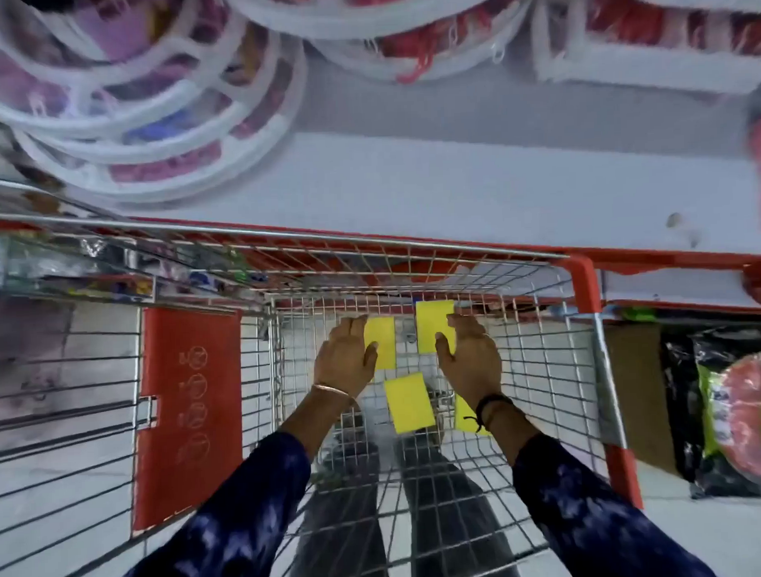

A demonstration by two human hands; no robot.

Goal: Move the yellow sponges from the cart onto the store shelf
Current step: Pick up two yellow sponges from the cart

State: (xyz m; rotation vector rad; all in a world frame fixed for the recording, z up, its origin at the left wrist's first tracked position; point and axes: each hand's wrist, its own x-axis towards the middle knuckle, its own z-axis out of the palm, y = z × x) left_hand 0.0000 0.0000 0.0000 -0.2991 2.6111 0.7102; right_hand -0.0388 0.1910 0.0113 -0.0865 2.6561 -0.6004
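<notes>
Sleeved arms (pixel 231 522) reach down; each hand's grip lies loose over a yellow sponge (pixel 383 342)

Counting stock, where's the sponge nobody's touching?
In the head view, the free sponge lies mid-cart on the wire floor, between both wrists.

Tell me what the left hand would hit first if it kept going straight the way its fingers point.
Probably the cart's far wire wall, just past the fingertips. The left hand already overlaps a yellow sponge beside it; contact and depth are unclear from this view.
</notes>
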